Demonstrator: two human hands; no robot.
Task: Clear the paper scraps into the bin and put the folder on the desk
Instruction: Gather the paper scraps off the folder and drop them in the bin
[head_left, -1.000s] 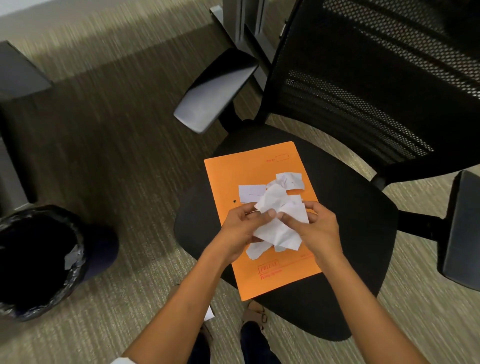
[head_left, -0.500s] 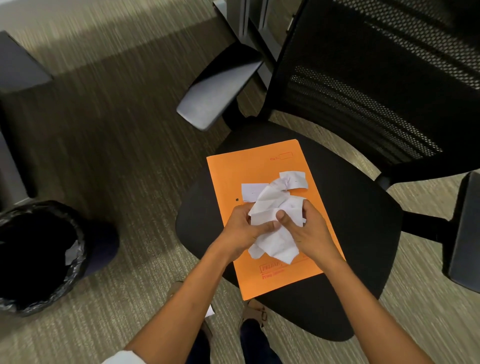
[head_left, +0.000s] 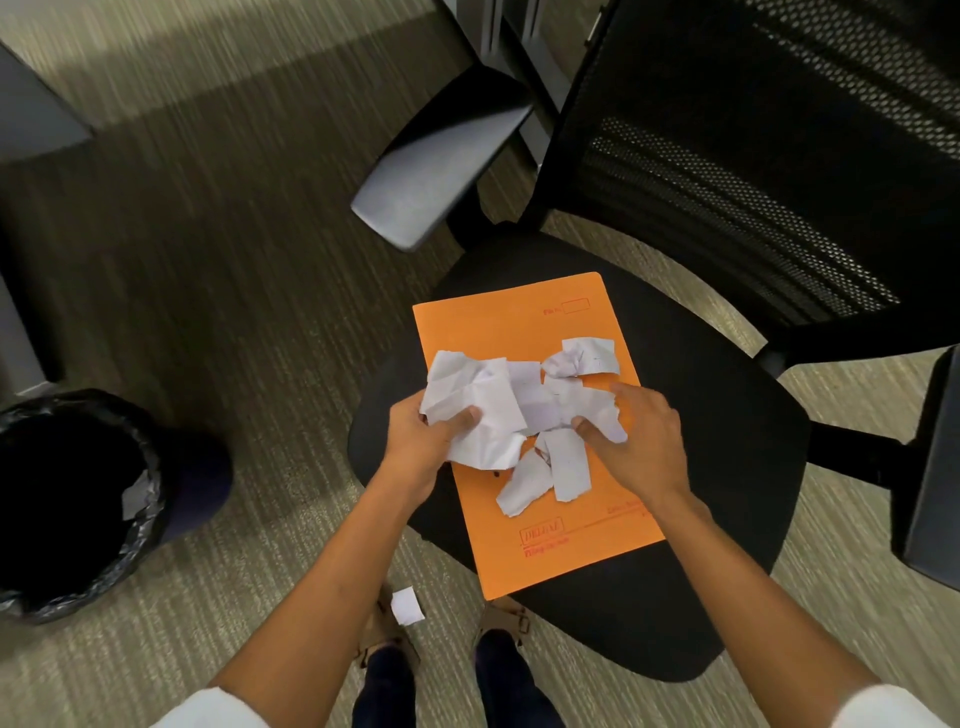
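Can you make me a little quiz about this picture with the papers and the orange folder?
1. True or false: the orange folder lies on the seat of the black chair.
2. What is the left hand holding: A) a pen, B) a crumpled bunch of paper scraps, C) the bin?
3. Fill in: one small paper scrap lies on the ____ by the person's feet.

Key
1. True. The folder lies flat on the seat, with loose scraps on top.
2. B. The right hand is pinching other scraps on the folder, and the black bin stands on the floor to the left.
3. Floor, on the carpet.
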